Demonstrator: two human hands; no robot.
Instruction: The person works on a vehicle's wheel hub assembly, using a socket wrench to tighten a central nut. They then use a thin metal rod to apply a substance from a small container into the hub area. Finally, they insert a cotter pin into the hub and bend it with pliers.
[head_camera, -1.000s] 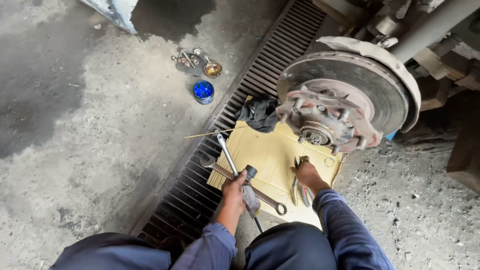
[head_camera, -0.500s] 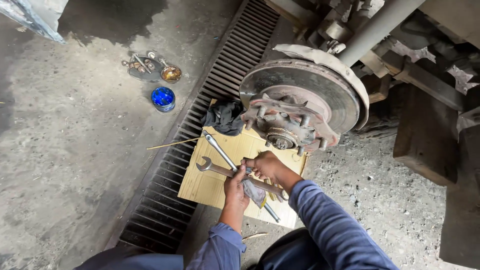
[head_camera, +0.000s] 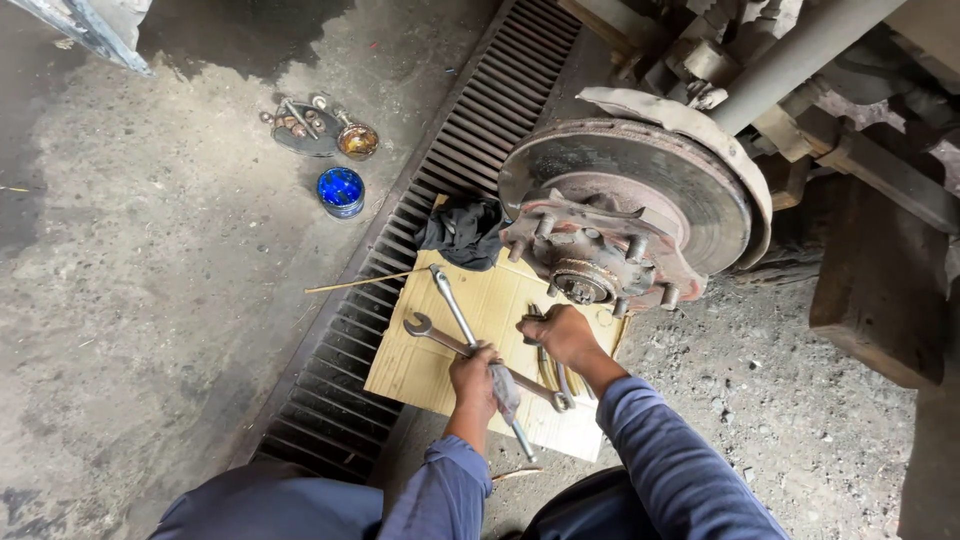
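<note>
My left hand (head_camera: 474, 378) is closed around the shaft of a long silver ratchet wrench (head_camera: 452, 303) and a grey rag (head_camera: 505, 391), low over a flat piece of cardboard (head_camera: 420, 370). A combination spanner (head_camera: 428, 329) lies across the cardboard under that hand. My right hand (head_camera: 561, 335) rests closed on a dark curved tool (head_camera: 546, 365) just below the rusty wheel hub (head_camera: 590, 270) with its studs and brake disc (head_camera: 650, 185).
A black cloth (head_camera: 463, 230) lies at the cardboard's far edge. A metal drain grate (head_camera: 400, 250) runs diagonally under it. On the concrete to the left sit a blue tin (head_camera: 341, 190), a dish of bolts (head_camera: 305, 125) and a thin stick (head_camera: 360, 283). Wooden blocks (head_camera: 875, 300) stand at right.
My right hand moved left from the cardboard's right edge to the middle, under the hub. My left hand keeps its grip on the ratchet wrench. The view shifted left and closer.
</note>
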